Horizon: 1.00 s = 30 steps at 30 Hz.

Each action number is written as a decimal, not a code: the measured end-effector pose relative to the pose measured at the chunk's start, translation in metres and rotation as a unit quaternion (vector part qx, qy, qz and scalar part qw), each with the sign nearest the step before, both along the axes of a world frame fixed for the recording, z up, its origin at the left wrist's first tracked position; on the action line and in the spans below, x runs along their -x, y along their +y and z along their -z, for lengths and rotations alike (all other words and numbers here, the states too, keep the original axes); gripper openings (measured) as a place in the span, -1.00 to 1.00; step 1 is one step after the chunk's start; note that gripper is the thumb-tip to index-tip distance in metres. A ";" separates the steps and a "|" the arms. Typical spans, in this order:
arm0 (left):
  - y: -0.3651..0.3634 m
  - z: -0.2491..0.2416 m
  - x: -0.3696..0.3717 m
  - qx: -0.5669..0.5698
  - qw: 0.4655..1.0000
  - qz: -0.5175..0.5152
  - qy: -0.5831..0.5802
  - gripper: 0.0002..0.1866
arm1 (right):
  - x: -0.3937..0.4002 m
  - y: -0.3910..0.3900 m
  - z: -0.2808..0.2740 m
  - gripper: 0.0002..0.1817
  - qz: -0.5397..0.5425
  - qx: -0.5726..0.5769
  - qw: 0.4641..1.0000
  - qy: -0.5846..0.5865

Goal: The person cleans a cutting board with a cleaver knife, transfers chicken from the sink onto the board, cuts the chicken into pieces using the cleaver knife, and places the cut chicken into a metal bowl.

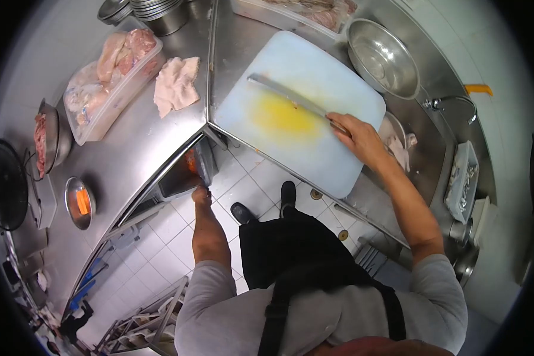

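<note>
My right hand (pixel 353 136) is closed around the handle of a long knife (pixel 291 95). Its blade stretches up and left across a white cutting board (pixel 338 163) with a broad yellow stain in the middle. Below the counter corner, my left hand (pixel 201 194) has its fingers closed at the near edge of a grey bin (pixel 205 163). Something orange-red shows inside that bin. A pale pink cloth (pixel 177 86) lies on the steel counter left of the board.
A clear tub of raw meat (pixel 121 83) stands on the left counter, near a small bowl with orange pieces (pixel 78 203). Right of the board are a steel bowl (pixel 382 58), a sink with a faucet (pixel 451 104) and pale meat (pixel 399 151). Tiled floor (pixel 252 190) lies below.
</note>
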<state>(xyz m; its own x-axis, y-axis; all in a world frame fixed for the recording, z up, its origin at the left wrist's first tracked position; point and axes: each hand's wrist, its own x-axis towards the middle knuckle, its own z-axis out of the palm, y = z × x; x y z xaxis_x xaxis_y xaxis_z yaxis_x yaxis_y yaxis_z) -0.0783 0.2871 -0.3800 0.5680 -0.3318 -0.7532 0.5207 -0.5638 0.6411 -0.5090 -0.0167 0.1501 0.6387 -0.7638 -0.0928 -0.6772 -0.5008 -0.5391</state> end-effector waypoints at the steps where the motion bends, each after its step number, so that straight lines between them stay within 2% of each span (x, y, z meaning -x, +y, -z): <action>1: -0.016 -0.020 0.015 -0.064 0.989 -0.092 0.095 -0.90 | 0.006 0.010 -0.003 -0.55 0.001 0.015 1.000 -0.005; 2: -0.005 0.016 0.023 -0.060 0.995 0.052 -0.058 -0.24 | 0.015 0.022 -0.007 -0.56 -0.001 0.030 1.000 -0.009; 3: -0.011 0.002 0.047 -0.081 0.996 0.032 -0.035 -0.44 | 0.024 0.035 -0.011 -0.57 -0.007 0.044 0.999 -0.012; 5: -0.030 -0.049 0.101 -0.122 0.992 -0.012 0.009 -0.82 | 0.044 0.068 -0.004 -0.54 0.139 -0.089 0.984 -0.069; 6: -0.031 -0.067 0.124 -0.003 0.981 -0.163 0.101 -0.78 | 0.054 0.085 0.004 -0.53 0.210 -0.155 0.960 -0.097; 7: -0.018 -0.030 0.145 0.127 0.975 -0.150 0.103 -0.80 | 0.065 0.100 0.012 -0.52 0.246 -0.193 0.936 -0.163; 9: -0.033 -0.087 0.188 0.046 0.940 -0.267 0.206 -0.89 | 0.079 0.124 0.031 -0.50 0.312 -0.266 0.865 -0.290; 10: -0.038 -0.095 0.200 0.039 0.909 -0.335 0.247 -0.83 | 0.078 0.131 0.038 -0.49 0.322 -0.273 0.855 -0.302; 11: -0.039 -0.120 0.206 0.030 0.905 -0.310 0.290 -0.76 | 0.076 0.137 0.043 -0.47 0.333 -0.280 0.845 -0.312; 12: -0.033 -0.114 0.214 0.046 0.908 -0.263 0.322 -0.75 | 0.073 0.141 0.044 -0.46 0.344 -0.287 0.835 -0.320; 14: -0.012 -0.082 0.229 0.078 0.908 -0.168 0.376 -0.73 | 0.053 0.140 0.037 -0.48 0.331 -0.293 0.850 -0.288; 15: -0.007 -0.120 0.230 0.041 0.928 -0.111 0.352 -0.69 | 0.044 0.136 0.035 -0.49 0.310 -0.304 0.858 -0.273; 18: 0.022 -0.140 0.219 0.016 0.934 -0.006 0.357 -0.65 | 0.020 0.128 0.024 -0.48 0.238 -0.338 0.880 -0.234; 22: 0.088 -0.147 0.190 -0.061 0.973 0.041 0.219 -0.74 | -0.012 0.133 0.018 -0.46 0.151 -0.367 0.898 -0.191; 24: 0.134 -0.131 0.167 -0.062 0.979 0.121 0.155 -0.87 | -0.030 0.141 0.012 -0.46 0.093 -0.356 0.916 -0.157; 26: 0.162 -0.181 0.153 -0.083 0.981 -0.011 0.178 -0.93 | -0.040 0.147 0.024 -0.47 0.060 -0.335 0.929 -0.145; 27: 0.177 -0.182 0.147 -0.106 0.987 0.016 0.121 -0.92 | -0.042 0.146 0.031 -0.47 0.057 -0.334 0.929 -0.147; 28: 0.186 -0.193 0.143 -0.104 0.986 -0.036 0.128 -0.87 | -0.040 0.144 0.036 -0.47 0.058 -0.332 0.930 -0.148; 29: 0.210 -0.184 0.138 -0.077 0.993 -0.010 0.094 -0.81 | -0.035 0.142 0.041 -0.46 0.085 -0.342 0.921 -0.166; 30: 0.220 -0.195 0.139 -0.064 0.995 -0.028 0.066 -0.77 | -0.029 0.136 0.042 -0.47 0.131 -0.350 0.908 -0.188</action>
<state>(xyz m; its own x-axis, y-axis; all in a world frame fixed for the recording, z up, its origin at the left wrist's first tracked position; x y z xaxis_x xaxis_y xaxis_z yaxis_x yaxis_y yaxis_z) -0.2170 0.5069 -0.1854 0.4757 -0.1993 -0.8567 0.6294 -0.6033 0.4898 -0.4799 0.1195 0.1083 0.5302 -0.7325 -0.4269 -0.4257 0.2055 -0.8812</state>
